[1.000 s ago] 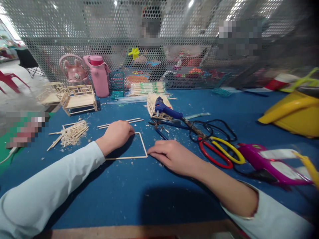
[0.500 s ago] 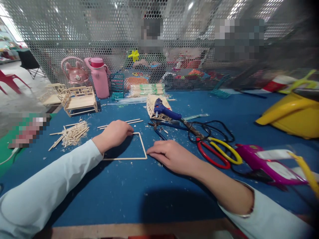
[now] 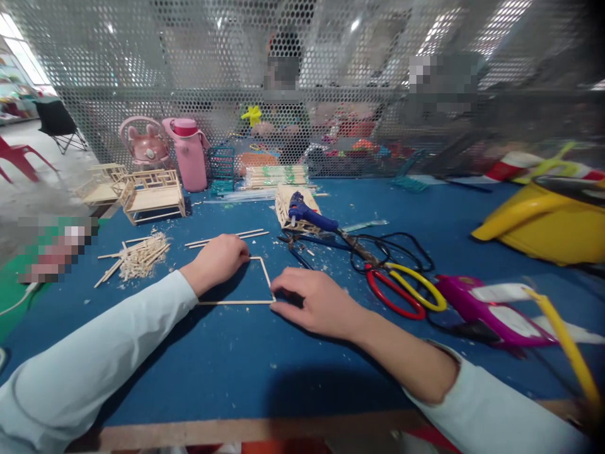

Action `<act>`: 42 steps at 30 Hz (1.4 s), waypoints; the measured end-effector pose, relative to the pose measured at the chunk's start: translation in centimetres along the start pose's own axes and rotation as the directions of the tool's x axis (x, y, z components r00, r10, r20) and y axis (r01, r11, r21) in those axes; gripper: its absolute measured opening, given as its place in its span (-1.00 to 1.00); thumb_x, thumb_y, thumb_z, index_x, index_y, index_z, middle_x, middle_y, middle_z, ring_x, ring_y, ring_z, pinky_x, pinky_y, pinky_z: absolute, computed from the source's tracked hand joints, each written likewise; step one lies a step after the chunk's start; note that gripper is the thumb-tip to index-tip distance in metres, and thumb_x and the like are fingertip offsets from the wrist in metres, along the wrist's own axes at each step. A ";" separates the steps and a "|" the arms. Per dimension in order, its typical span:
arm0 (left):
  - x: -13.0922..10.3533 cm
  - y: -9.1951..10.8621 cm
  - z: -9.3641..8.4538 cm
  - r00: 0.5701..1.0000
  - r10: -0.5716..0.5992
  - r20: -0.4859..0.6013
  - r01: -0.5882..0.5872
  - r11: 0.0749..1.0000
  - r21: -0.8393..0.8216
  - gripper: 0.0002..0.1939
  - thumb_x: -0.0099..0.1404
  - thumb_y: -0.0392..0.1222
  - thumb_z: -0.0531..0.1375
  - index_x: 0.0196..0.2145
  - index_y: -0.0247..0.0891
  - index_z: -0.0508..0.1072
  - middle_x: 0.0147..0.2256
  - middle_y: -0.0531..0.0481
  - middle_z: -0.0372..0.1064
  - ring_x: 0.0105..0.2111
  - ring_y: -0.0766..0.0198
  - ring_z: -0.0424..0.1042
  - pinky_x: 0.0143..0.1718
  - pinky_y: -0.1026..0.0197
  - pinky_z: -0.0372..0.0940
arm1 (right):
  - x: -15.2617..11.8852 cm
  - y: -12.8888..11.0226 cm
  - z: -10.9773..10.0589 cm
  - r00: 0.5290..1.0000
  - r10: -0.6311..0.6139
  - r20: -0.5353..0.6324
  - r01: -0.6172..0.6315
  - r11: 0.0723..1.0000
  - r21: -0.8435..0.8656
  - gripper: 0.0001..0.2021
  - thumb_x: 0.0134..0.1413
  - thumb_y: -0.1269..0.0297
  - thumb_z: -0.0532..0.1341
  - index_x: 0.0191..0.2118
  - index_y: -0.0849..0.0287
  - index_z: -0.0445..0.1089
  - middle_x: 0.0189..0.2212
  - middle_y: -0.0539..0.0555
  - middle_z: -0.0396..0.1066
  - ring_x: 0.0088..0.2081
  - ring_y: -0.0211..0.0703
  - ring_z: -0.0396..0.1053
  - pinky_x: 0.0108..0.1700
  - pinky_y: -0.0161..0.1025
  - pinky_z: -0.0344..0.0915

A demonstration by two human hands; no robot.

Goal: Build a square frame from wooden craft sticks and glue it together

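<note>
A rectangular frame of thin wooden sticks [image 3: 236, 302] lies flat on the blue tabletop. My left hand [image 3: 218, 261] is closed, fingertips down on the frame's far stick; the hand and wrist hide its left part. At the near right corner, my right hand [image 3: 316, 302] holds the frame between thumb and fingers, the thumb at the near stick's end and the fingers against the short side stick. Behind my left hand are two loose sticks [image 3: 253, 234]. Beyond my right hand, a blue hot glue gun [image 3: 314, 215] rests on a small stick-built piece [image 3: 283, 205].
A pile of short stick pieces [image 3: 144, 255] lies left, before a miniature wooden bench [image 3: 154, 197]. Pink bottle [image 3: 191, 157] and bundled sticks [image 3: 276, 175] stand near the mesh partition. Right are red-and-yellow-handled scissors [image 3: 397, 293], black cable, a purple tool [image 3: 491, 309] and a yellow container [image 3: 548, 217].
My right hand has shifted slightly left onto the frame's near right corner, its thumb and fingers now parted around it. My left hand stays at the far stick. The view has moved slightly.
</note>
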State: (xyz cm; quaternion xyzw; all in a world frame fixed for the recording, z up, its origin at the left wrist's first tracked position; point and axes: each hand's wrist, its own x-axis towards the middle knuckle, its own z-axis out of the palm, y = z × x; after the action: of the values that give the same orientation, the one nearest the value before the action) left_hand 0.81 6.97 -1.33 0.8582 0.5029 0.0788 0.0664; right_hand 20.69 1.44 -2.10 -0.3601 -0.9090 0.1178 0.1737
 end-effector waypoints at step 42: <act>-6.6 -8.1 -2.9 0.715 -0.540 -0.443 0.015 0.646 -0.763 -0.66 0.03 -0.17 0.18 -0.23 -0.39 0.47 -0.34 -0.11 0.49 -0.34 0.24 0.46 -0.23 0.19 0.34 | 2.5 1.9 0.0 0.856 0.213 -0.471 -0.164 0.976 0.143 -0.81 0.05 0.23 0.12 -0.29 0.20 0.40 -0.46 0.05 0.43 -0.44 -0.20 0.36 -0.36 -0.29 0.26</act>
State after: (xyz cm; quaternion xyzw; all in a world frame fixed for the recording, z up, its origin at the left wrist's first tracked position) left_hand -9.84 5.20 -0.49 0.5867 0.5569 0.5410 0.2304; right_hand 20.17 4.58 -2.16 -0.4565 -0.7902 0.0850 0.4000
